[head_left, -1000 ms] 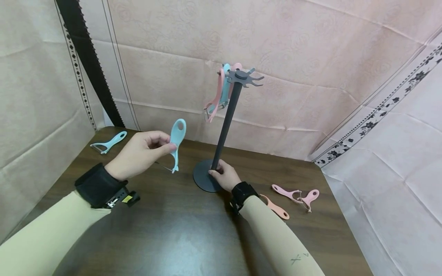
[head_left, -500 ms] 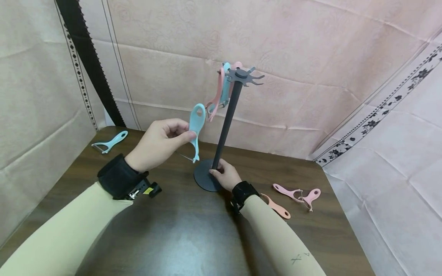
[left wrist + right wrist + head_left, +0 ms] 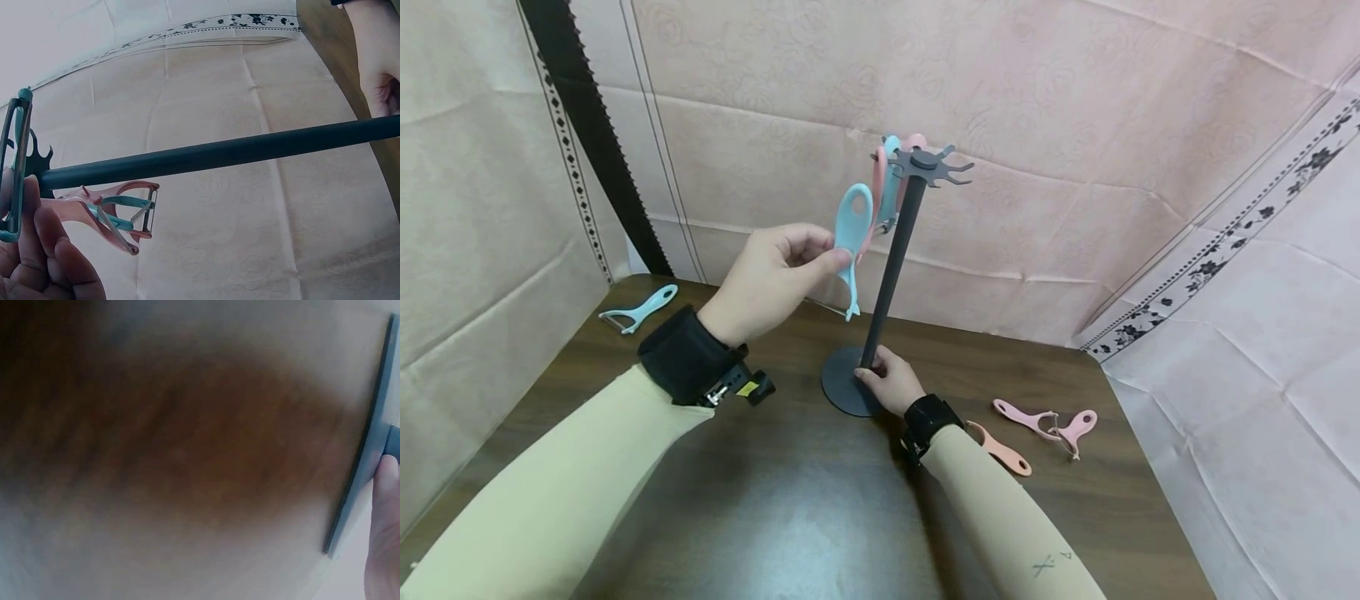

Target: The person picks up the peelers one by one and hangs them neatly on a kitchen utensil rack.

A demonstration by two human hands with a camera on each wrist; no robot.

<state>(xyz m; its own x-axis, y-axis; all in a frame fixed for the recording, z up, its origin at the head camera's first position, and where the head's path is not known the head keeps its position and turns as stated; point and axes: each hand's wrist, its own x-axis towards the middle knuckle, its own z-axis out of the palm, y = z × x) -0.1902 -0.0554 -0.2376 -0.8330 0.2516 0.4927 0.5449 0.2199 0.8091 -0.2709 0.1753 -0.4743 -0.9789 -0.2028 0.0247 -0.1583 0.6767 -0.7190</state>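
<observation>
My left hand [image 3: 775,275] pinches a light blue peeler [image 3: 853,218] upright, its holed handle end up and its blade end down. The peeler overlaps a hanging pink peeler [image 3: 879,179] in the head view. Dark grey is the colour of the stand [image 3: 897,267], which has a hooked top [image 3: 925,164] and a round base [image 3: 844,385]. Low on its pole, just above the base, my right hand [image 3: 892,382] grips it. From the left-side hooks hang pink peelers and a blue peeler [image 3: 890,183]; the left wrist view shows their blades [image 3: 150,209] beside the pole.
Another light blue peeler [image 3: 640,310] lies at the table's back left. To the right lie an orange peeler [image 3: 1004,454], partly behind the right forearm, and two pink peelers [image 3: 1078,427] with touching heads. Cloth [image 3: 760,150] hangs behind the wooden table [image 3: 790,500].
My left hand has carried the light blue peeler right and up, from beside the stand to near the hanging peelers. The right hand keeps its grip on the pole.
</observation>
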